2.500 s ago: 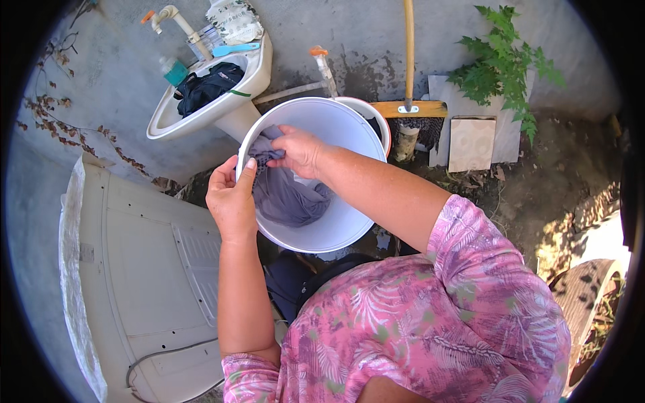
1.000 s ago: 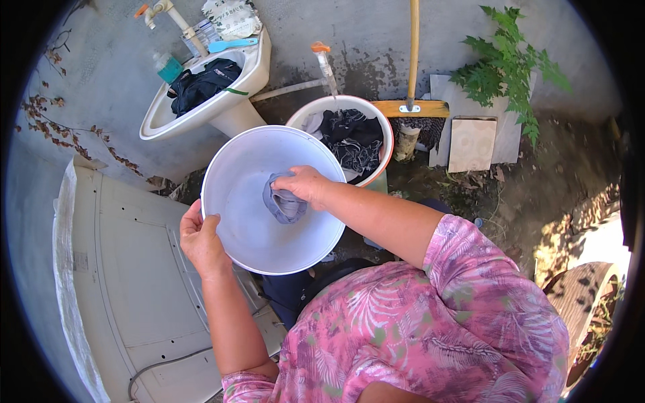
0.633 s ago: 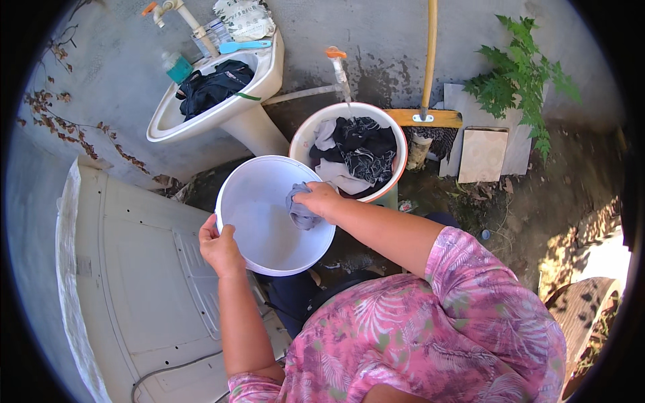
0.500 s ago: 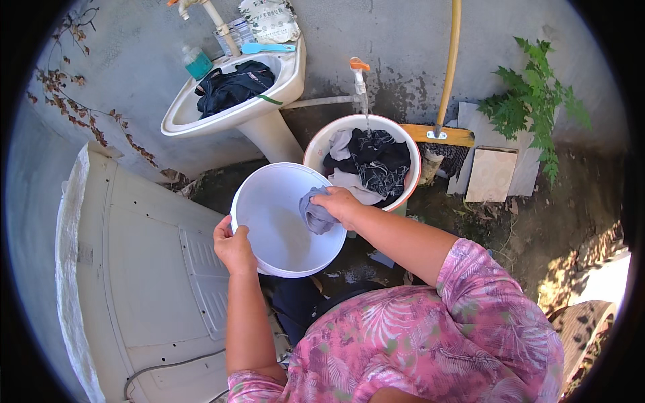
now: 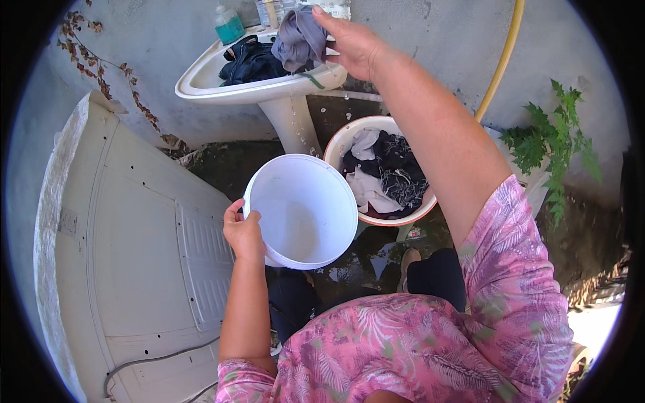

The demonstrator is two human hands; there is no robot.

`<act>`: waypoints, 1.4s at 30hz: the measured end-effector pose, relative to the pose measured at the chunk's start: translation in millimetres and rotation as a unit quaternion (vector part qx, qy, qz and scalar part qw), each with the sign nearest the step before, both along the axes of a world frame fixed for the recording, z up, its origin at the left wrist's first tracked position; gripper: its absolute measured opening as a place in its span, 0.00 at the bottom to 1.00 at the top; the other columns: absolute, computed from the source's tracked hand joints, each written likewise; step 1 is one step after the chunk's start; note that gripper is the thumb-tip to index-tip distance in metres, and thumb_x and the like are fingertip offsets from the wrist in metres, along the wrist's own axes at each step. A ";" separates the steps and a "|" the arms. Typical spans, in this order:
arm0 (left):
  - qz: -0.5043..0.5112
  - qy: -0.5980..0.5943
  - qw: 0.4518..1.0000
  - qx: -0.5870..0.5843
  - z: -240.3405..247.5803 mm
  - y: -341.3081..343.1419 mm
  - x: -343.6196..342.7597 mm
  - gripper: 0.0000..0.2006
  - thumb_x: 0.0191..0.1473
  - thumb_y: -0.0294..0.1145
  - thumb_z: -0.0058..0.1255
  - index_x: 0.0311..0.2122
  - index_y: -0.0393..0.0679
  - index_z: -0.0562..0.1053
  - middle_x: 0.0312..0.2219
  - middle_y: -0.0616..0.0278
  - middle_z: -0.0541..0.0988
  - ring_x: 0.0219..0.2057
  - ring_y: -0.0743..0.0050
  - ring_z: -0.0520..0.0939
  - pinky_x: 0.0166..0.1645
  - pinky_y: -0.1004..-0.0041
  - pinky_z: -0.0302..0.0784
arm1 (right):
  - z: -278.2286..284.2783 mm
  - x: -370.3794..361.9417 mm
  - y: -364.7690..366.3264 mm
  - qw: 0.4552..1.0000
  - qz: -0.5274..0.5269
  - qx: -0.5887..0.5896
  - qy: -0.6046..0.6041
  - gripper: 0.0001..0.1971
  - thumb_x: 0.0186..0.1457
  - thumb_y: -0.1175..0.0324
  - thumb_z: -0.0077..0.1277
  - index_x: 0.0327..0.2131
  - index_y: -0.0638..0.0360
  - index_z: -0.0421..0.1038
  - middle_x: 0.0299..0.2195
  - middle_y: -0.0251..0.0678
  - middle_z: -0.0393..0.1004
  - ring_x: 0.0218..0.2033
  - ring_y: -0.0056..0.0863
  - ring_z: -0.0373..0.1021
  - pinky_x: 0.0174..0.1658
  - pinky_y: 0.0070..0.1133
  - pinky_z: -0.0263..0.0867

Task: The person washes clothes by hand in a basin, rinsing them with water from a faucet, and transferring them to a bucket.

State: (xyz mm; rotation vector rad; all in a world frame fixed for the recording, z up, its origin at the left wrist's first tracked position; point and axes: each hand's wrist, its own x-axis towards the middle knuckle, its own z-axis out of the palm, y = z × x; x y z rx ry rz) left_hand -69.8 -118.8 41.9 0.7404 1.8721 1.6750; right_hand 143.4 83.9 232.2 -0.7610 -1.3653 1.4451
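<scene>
My left hand (image 5: 243, 232) grips the rim of a white plastic bucket (image 5: 302, 252), which is tilted so its bare inside shows. At the far side, my right hand (image 5: 356, 48) holds a bunched wet grey cloth (image 5: 299, 40) over the right end of a white pedestal sink (image 5: 222, 94). Water drops fall below it. Dark clothing (image 5: 254, 62) lies in the basin beside the cloth. Right of the bucket stands a white washtub with an orange-red rim (image 5: 332, 144), holding dark and pale wet laundry (image 5: 396, 161). My right forearm hides the tap behind.
A bottle of teal liquid (image 5: 229, 25) stands on the sink's back edge. A large white appliance panel (image 5: 144, 235) rises on the left, with a cable low on it. A yellow pole (image 5: 502, 60) leans on the wall near a leafy plant (image 5: 554, 134). The ground is wet.
My right hand has carried the grey cloth up and away from the bucket to the sink. My left hand keeps its hold on the bucket.
</scene>
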 end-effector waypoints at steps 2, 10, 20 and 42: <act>0.014 0.004 1.000 -0.017 1.7 -1.5 -7.2 0.20 0.34 0.19 0.49 0.39 0.36 0.68 0.20 0.68 0.64 0.20 0.81 0.66 0.25 0.80 0.63 | -11.6 -5.6 13.9 0.956 -0.201 0.046 -0.209 0.32 0.48 0.48 0.49 0.51 0.60 0.58 0.52 0.41 0.60 0.52 0.32 0.57 0.52 0.33 0.53; 0.067 0.042 0.997 -0.023 -9.6 15.2 -32.4 0.23 0.32 0.22 0.53 0.41 0.40 0.67 0.24 0.64 0.64 0.22 0.76 0.68 0.27 0.76 0.66 | -180.6 -23.7 -128.4 0.919 0.137 0.179 -0.325 0.17 0.46 0.60 0.52 0.37 0.61 0.70 0.35 0.44 0.71 0.39 0.34 0.68 0.43 0.26 0.63; 0.082 0.096 0.987 -0.100 -35.6 60.2 -44.7 0.27 0.33 0.25 0.57 0.45 0.40 0.64 0.27 0.61 0.68 0.27 0.71 0.72 0.32 0.73 0.69 | -281.2 -99.9 -185.7 0.925 0.115 -0.009 -0.363 0.20 0.49 0.52 0.46 0.31 0.62 0.71 0.27 0.46 0.72 0.31 0.42 0.68 0.45 0.29 0.56; -0.062 -0.135 0.976 -0.158 -75.6 147.7 -34.8 0.27 0.37 0.32 0.57 0.47 0.46 0.64 0.27 0.65 0.67 0.28 0.78 0.66 0.34 0.77 0.65 | -375.6 -102.8 -119.8 0.904 0.042 -0.421 0.061 0.19 0.52 0.54 0.48 0.37 0.62 0.70 0.31 0.32 0.73 0.32 0.19 0.67 0.38 0.18 0.61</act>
